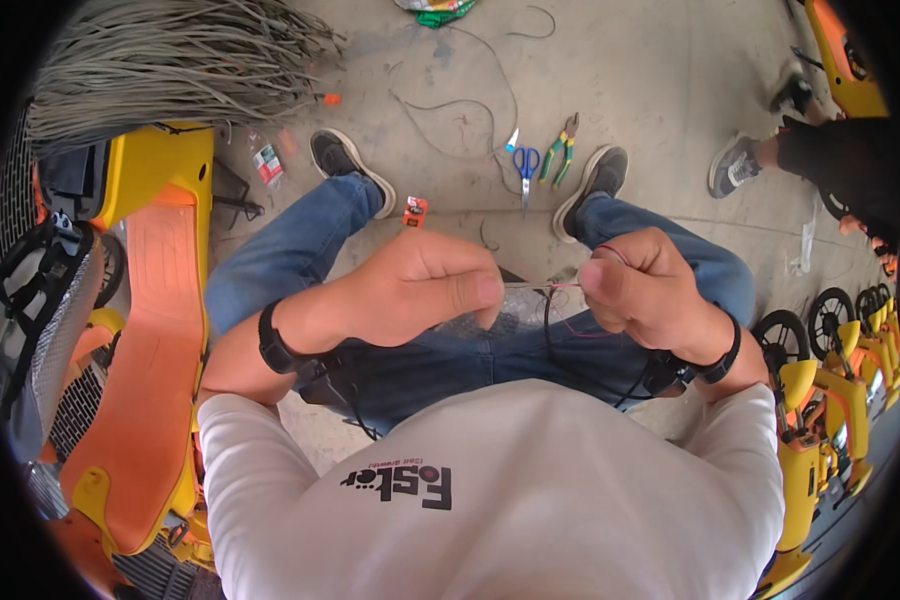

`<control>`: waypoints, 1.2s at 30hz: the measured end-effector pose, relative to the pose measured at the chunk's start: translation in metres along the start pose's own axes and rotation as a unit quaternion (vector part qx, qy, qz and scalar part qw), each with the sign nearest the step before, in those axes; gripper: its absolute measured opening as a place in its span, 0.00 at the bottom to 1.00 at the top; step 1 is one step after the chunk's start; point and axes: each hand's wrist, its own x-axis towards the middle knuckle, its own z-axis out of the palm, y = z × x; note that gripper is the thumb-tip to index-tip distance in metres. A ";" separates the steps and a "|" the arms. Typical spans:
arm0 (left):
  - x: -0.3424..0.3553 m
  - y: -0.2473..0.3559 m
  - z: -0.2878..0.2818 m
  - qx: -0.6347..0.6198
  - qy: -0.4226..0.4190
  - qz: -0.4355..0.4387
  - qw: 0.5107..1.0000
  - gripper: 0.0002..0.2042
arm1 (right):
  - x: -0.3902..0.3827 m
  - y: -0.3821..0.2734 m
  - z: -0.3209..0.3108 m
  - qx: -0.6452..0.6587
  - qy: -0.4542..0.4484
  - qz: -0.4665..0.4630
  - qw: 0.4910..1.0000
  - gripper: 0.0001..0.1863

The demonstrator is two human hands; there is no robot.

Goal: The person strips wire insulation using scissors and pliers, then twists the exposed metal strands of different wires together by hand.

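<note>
Above my lap, my left hand point(435, 288) is closed, thumb against the fingers, pinching one end of a thin pale cord point(523, 285). Facing it, my right hand point(645, 288) is closed in a pinch on a thin red wire point(566, 286). The cord and wire meet between the hands and run nearly straight across the gap. Part of the red wire loops over my right index finger, and more dangles below. A thin black cable point(548, 330) hangs from the meeting point. Beneath my hands, a clear plastic bag point(525, 303) rests at my lap; its contents are unclear.
Blue-handled scissors point(526, 178) and green-handled pliers point(564, 150) lie on the floor between my shoes. Grey cables point(170, 65) are heaped at the far left above a yellow-orange scooter point(155, 350). A clear bottle point(267, 163) lies nearby. Another person's leg point(820, 150) and yellow scooters point(820, 400) are at right.
</note>
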 end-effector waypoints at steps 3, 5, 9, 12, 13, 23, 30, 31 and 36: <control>-0.002 -0.004 -0.003 0.009 -0.006 -0.021 1.000 0.14 | 0.000 -0.002 -0.004 -0.004 0.005 0.013 1.000 0.24; -0.001 -0.005 -0.005 0.004 -0.007 -0.018 1.000 0.13 | -0.001 -0.003 -0.007 -0.001 0.002 0.013 1.000 0.24; 0.011 -0.005 -0.008 0.056 0.028 0.041 0.997 0.13 | 0.007 -0.012 -0.008 -0.123 0.042 -0.051 0.990 0.23; 0.029 -0.010 -0.007 0.113 0.093 0.083 0.986 0.14 | 0.015 -0.019 -0.013 -0.211 0.068 -0.119 0.968 0.22; 0.035 -0.012 -0.006 0.143 0.121 0.098 0.977 0.16 | 0.018 -0.018 -0.012 -0.251 0.084 -0.164 0.950 0.20; 0.063 -0.011 0.000 0.105 0.175 0.097 0.974 0.12 | 0.042 -0.017 -0.027 -0.405 0.152 -0.239 0.869 0.18; 0.065 -0.010 -0.033 0.332 0.342 0.133 0.869 0.15 | 0.058 -0.027 -0.038 -0.212 0.205 -0.494 0.818 0.23; 0.065 -0.009 -0.038 0.357 0.384 0.153 0.837 0.16 | 0.048 -0.031 -0.044 -0.160 0.131 -0.423 0.882 0.24; 0.050 -0.007 -0.075 0.320 0.489 0.169 0.793 0.14 | 0.035 -0.052 -0.066 -0.325 0.164 -0.222 0.904 0.25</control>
